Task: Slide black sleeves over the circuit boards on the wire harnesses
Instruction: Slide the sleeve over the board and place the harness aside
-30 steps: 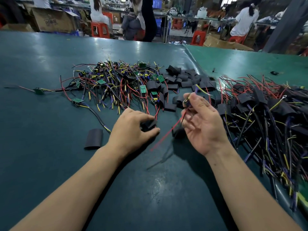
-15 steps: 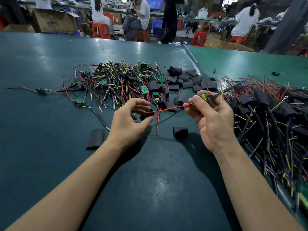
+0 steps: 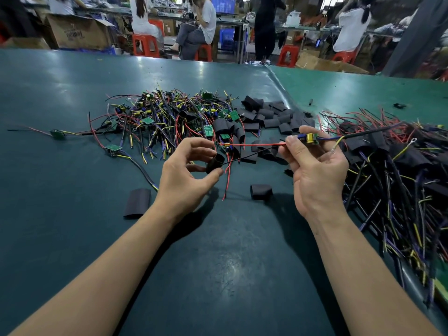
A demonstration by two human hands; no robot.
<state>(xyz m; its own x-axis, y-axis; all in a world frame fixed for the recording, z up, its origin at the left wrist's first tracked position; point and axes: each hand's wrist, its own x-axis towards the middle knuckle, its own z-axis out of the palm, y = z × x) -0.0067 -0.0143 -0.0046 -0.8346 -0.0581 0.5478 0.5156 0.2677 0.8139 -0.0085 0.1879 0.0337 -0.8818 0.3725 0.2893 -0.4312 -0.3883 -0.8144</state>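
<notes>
Your harness runs nearly level from right to left between your hands: the circuit board [image 3: 309, 138] sits at the right end, and its red wire [image 3: 252, 144] and black wire [image 3: 249, 155] stretch leftward toward the black sleeve [image 3: 215, 163], whose open mouth faces right, at the wires. Your left hand [image 3: 186, 175] is raised off the table [image 3: 72, 88], thumb and curled fingers pinching the sleeve, with the black wire's end meeting its mouth; whether it is inside you cannot tell. Your right hand [image 3: 315, 170] is lifted palm toward you, thumb and forefinger pinching the harness just left of the board, the other fingers loosely curled. Beyond the board a dark cable [image 3: 373, 132] trails right over the finished pile [image 3: 400, 170]. Under your hands the mat is bare, with one loose sleeve [image 3: 261, 191] between them and a flat sleeve [image 3: 137, 202] near your left wrist. The bare harness heap [image 3: 169, 117] and spare sleeves [image 3: 274, 115] lie beyond your hands.
</notes>
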